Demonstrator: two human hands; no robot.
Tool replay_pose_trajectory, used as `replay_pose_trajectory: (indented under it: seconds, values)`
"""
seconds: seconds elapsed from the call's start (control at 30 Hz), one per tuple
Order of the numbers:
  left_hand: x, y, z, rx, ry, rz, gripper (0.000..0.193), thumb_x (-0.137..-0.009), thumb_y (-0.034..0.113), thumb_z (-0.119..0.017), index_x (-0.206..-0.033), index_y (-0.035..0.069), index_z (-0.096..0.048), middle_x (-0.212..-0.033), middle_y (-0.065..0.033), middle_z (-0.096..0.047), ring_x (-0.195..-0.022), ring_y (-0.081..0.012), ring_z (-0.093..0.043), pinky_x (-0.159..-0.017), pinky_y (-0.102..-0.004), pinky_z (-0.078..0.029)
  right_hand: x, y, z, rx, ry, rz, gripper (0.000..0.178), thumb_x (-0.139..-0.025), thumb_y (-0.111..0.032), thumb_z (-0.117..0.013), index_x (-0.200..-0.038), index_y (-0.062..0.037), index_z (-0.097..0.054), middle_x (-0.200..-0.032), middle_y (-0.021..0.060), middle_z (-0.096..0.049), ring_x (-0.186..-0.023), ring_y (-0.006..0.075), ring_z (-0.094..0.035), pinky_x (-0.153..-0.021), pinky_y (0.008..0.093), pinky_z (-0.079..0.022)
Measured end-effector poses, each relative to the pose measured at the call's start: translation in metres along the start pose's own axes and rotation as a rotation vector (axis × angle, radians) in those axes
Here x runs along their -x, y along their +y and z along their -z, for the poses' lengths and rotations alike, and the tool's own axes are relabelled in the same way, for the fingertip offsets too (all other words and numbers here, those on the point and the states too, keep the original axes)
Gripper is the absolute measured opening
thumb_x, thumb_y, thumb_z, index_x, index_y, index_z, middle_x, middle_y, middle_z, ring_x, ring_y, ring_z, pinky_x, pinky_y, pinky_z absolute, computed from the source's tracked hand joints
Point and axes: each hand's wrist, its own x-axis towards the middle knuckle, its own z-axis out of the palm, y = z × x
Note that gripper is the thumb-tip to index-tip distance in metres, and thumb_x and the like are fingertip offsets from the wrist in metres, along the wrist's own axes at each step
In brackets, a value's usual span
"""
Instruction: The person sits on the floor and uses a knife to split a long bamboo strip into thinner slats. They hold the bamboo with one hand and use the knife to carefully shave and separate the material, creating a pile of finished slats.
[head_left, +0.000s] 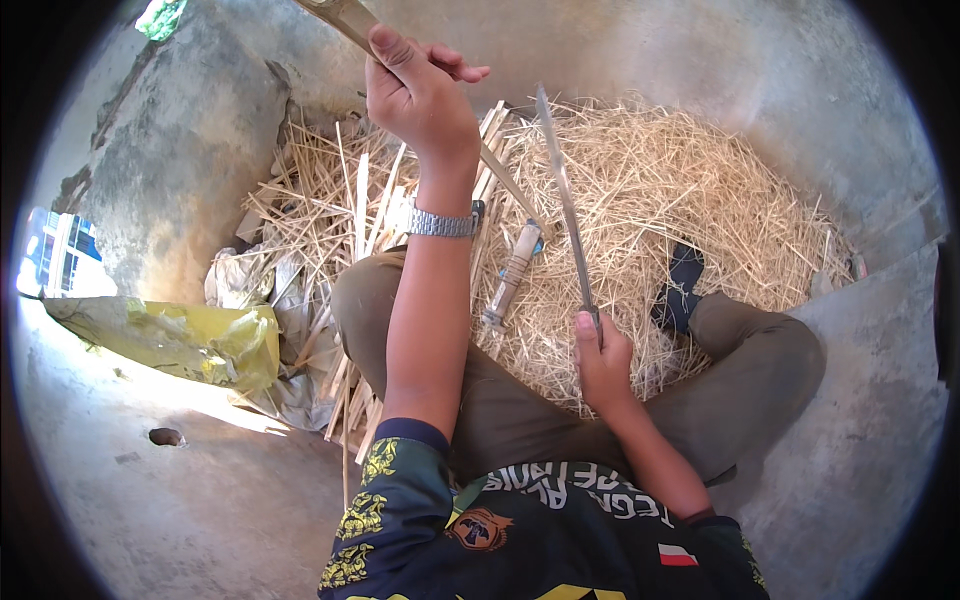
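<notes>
My left hand point(425, 100) is raised at the upper middle, its thumb pressing a long pale strip point(345, 18) that looks like split bamboo. The strip slants down past my wrist, its lower end point(515, 185) showing over the straw. My right hand point(606, 368) grips a long narrow-bladed knife point(570, 205) by its lower end. The blade points up and away from me, apart from the strip. Between my hands lies a short brownish-grey piece point(512, 272), wrapped or banded, with a bit of blue beside it; its kind is unclear.
A heap of thin shavings point(640, 180) covers the floor ahead, around my dark-socked foot point(680, 285). Loose bamboo strips point(365, 190) lie to the left. A yellow plastic sack point(235, 345) rests by the left opening. Concrete walls point(700, 50) enclose the spot, and my crossed legs point(760, 365) frame the near side.
</notes>
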Motion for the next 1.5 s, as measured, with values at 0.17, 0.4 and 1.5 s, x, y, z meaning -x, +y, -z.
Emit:
replay_pose_trajectory:
  seconds: [0.17, 0.4, 1.5]
  values:
    - [0.005, 0.003, -0.008, -0.001, 0.027, 0.005, 0.051, -0.107, 0.046, -0.044, -0.080, 0.004, -0.047, -0.065, -0.0071, -0.057, -0.049, -0.0128, -0.058, -0.046, -0.0289, -0.058, -0.018, 0.031, 0.000, 0.220, -0.047, -0.093, 0.049, -0.101, -0.044, -0.059, -0.075, -0.0020, -0.056, -0.060, 0.0056, -0.052, -0.053, 0.0129, -0.048, -0.053, 0.0318, -0.041]
    - [0.004, 0.003, -0.001, 0.009, -0.022, 0.046, 0.052, -0.107, 0.051, -0.041, -0.080, 0.006, -0.045, -0.068, -0.0085, -0.057, -0.051, -0.0148, -0.058, -0.051, -0.0346, -0.062, -0.013, 0.000, 0.005, -0.233, -0.023, -0.175, 0.041, -0.101, -0.042, -0.062, -0.082, -0.0062, -0.056, -0.054, -0.0011, -0.046, -0.040, 0.0078, -0.043, -0.038, 0.0280, -0.038]
    - [0.015, 0.012, -0.003, 0.096, -0.001, 0.086, 0.046, -0.109, 0.040, -0.045, -0.083, 0.003, -0.052, -0.068, -0.0038, -0.056, -0.049, -0.0089, -0.055, -0.044, -0.0237, -0.047, -0.011, 0.034, -0.004, 0.068, -0.108, -0.187, 0.038, -0.092, -0.023, -0.072, -0.065, -0.0073, -0.051, -0.050, 0.0005, -0.050, -0.038, 0.0106, -0.047, -0.037, 0.0291, -0.035]
